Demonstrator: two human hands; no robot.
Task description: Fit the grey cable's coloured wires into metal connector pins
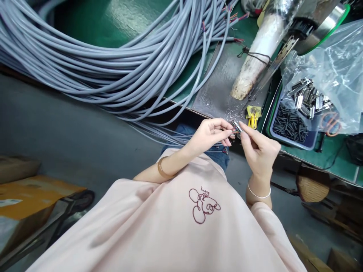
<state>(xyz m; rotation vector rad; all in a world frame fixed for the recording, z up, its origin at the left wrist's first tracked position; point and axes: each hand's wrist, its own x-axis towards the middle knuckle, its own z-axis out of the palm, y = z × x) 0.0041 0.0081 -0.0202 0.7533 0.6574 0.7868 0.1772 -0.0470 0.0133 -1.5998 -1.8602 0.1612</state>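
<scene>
My left hand (211, 136) pinches the stripped end of a grey cable, its thin coloured wires (234, 130) sticking out toward the right. My right hand (259, 147) is closed on a small metal connector shell (237, 125) held at its fingertips, touching those wire ends. Both hands meet just in front of the green bench edge, above my lap. A large bundle of grey cables (99, 68) lies across the bench to the left and trails down to my left hand.
A blue tray (312, 141) of small dark metal parts sits at right under a clear plastic bag (334, 64) holding metal shells. A yellow tool (253, 115) lies on a dark metal plate (218, 90) below a wrapped machine arm (261, 53). Cardboard boxes (25, 196) stand on the floor at left.
</scene>
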